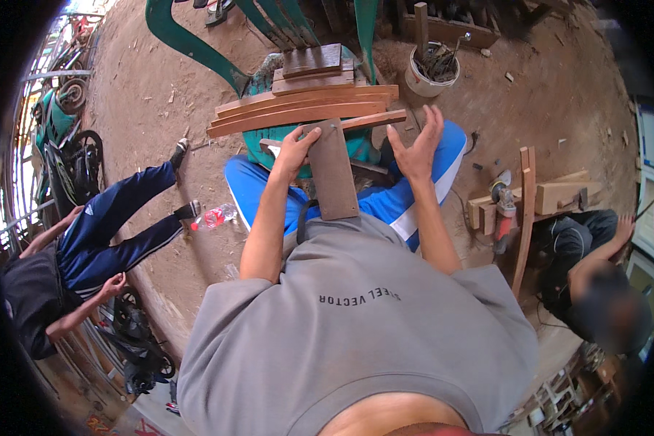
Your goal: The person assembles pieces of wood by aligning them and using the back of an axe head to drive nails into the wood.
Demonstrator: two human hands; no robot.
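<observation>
L hand (293,151) clamped on brown board (334,174); R hand (417,151) splayed, nr end of thin strip (374,120), contact unclear.

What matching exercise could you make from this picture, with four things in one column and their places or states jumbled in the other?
Column one:
1. Flat brown wooden board
2. White round bucket
3. Green plastic chair
4. Clear plastic bottle with a red cap

Column two:
A. Lies left of the wearer's bright blue trousers with white stripes
B. Bears a stack of reddish-brown wooden strips
C. Is held in the wearer's left hand
D. Has a wooden stick poking out of it

Right pairs: 1-C, 2-D, 3-B, 4-A.
</observation>
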